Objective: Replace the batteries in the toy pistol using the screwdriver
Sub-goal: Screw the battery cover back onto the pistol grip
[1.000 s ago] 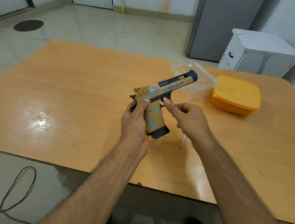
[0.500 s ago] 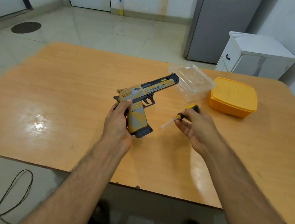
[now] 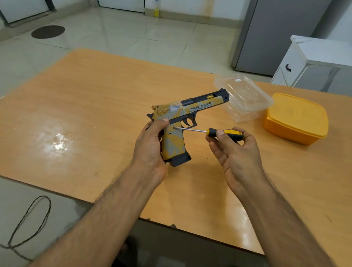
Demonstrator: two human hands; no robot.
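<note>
A yellow and grey toy pistol with a black barrel top and black magazine base is held above the table, muzzle pointing right and away. My left hand grips its handle from behind, thumb on the upper grip. My right hand pinches a screwdriver with a yellow and black handle between thumb and fingers. The thin metal shaft points left, and its tip touches the upper part of the pistol's grip, just below the trigger guard.
The orange wooden table carries a clear plastic container and a closed orange box at the far right. A white cabinet and grey fridge stand behind. A cable loops on the floor.
My right hand left the trigger area, picked the screwdriver up from the table and brought its tip to the pistol's grip. The pistol stays in my left hand.
</note>
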